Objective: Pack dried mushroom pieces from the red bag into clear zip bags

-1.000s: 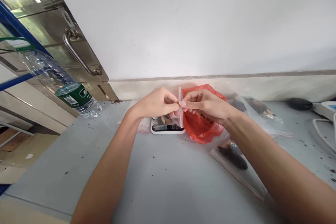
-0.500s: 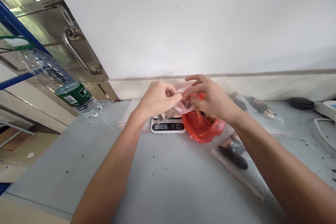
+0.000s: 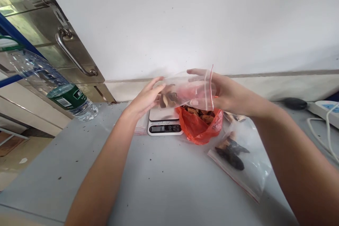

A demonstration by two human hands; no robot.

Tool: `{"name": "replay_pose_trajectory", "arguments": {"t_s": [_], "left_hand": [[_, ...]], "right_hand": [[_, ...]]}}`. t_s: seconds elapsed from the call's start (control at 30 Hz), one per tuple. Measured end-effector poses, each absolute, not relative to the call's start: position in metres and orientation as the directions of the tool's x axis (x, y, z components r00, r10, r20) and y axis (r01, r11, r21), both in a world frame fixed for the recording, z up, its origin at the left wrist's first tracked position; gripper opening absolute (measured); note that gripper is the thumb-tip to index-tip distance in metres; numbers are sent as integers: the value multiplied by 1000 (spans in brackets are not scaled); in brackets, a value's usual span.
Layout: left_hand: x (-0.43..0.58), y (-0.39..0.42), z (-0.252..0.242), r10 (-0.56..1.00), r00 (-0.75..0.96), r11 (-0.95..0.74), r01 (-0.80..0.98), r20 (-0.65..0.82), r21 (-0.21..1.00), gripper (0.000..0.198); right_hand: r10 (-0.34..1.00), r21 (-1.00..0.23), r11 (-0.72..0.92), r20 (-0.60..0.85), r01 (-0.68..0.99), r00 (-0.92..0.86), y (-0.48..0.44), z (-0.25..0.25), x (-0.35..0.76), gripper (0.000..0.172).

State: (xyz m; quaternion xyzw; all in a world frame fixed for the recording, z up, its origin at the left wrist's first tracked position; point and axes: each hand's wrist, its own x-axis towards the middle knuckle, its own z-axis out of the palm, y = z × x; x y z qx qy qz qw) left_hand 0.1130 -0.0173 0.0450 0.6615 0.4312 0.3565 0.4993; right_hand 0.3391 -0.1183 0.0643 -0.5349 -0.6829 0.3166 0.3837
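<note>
A clear zip bag (image 3: 185,82) with brown dried slices at its left end is held sideways above a white digital kitchen scale (image 3: 165,129). My left hand (image 3: 145,99) grips the end with the slices, its thumb and fingers around it. At the red-striped mouth end, my right hand (image 3: 227,93) holds the bag, with some fingers showing blurrily through the plastic. Below my right hand sits an open red plastic bag (image 3: 200,127) full of dried brown pieces. The scale's platform shows under the raised bag.
Another zip bag (image 3: 250,148) with dark pieces lies to the right. Flat zip bags (image 3: 141,127) lie left of the scale. A large water bottle (image 3: 70,95) stands at the left. A black object (image 3: 294,103) and a white cable (image 3: 317,134) are at the far right.
The zip bag has come up off the scale and is now stretched sideways between my hands. My hands have moved farther apart, and the view has shifted slightly right.
</note>
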Motion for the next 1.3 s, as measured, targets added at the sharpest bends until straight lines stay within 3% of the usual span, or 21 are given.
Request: {"name": "replay_pose_trajectory", "arguments": {"t_s": [0.1, 0.17, 0.23, 0.37, 0.5, 0.63, 0.73, 0.83, 0.97, 1.07, 1.17, 1.3], "left_hand": [[118, -17, 44, 916, 373, 148, 29, -148, 989, 37], [121, -18, 45, 926, 354, 144, -13, -130, 990, 16], [123, -19, 47, 940, 336, 65, -22, -54, 998, 9], [131, -16, 50, 947, 302, -106, -37, 113, 994, 13], [149, -19, 55, 894, 293, -351, -16, 340, 936, 16], [165, -30, 62, 790, 270, -560, -45, 550, 827, 15], [167, -37, 64, 726, 289, -633, -75, 624, 771, 17], [165, -39, 65, 693, 295, -667, -81, 657, 740, 16], [161, -40, 69, 728, 231, -657, -31, 645, 753, 5], [159, -39, 71, 766, 162, -629, -13, 622, 777, 7], [154, -35, 70, 804, 103, -589, -2, 586, 808, 16], [138, -27, 61, 840, 29, -540, 140, 542, 830, 21]], "right_hand": [[969, -841, 245, 195, 482, -153, -121, 70, 350, 86], [972, -831, 204, 111, 518, -205, -123, 76, 361, 63], [968, -784, 124, -38, 609, -247, -125, 82, 373, 55], [950, -653, -36, -258, 756, -177, -128, 85, 395, 72], [974, -540, -124, -228, 832, -3, -127, 81, 403, 75], [986, -493, -151, -134, 857, 96, -125, 80, 398, 58], [985, -533, -174, -95, 828, 146, -125, 80, 396, 48], [990, -567, -142, -70, 811, 124, -123, 78, 399, 52], [998, -574, -42, 19, 818, 64, -118, 75, 399, 61], [991, -613, 56, 132, 788, 32, -116, 75, 389, 56], [983, -752, 140, 183, 644, -1, -117, 76, 373, 51], [997, -909, 81, 80, 409, -20, -114, 75, 353, 53]]}}
